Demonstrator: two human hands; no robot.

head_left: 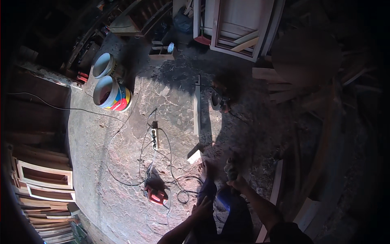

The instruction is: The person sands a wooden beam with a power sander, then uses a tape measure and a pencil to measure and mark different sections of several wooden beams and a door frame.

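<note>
My right hand (239, 184) is closed round a dark, greenish hand tool (231, 170); in the deep shade its exact kind is unclear. Fingers apart, my left hand (202, 209) lies on my left leg and holds nothing. Just ahead of my bare foot is a short pale wood block (194, 157). Beyond it a long narrow wood strip (197, 109) lies on the floor, pointing away from me. Left of my legs sits a red power tool (156, 195) among loose cords. A power strip (155, 136) with plugs lies farther ahead.
Two buckets, one with coloured sides (123, 100) and a paler one (102, 67), stand at the far left. A shaded corded tool (217, 100) lies right of the strip. Wooden frames (70, 179) line the left; a panelled frame (256, 40) leans at the back. Boards (276, 183) crowd the right.
</note>
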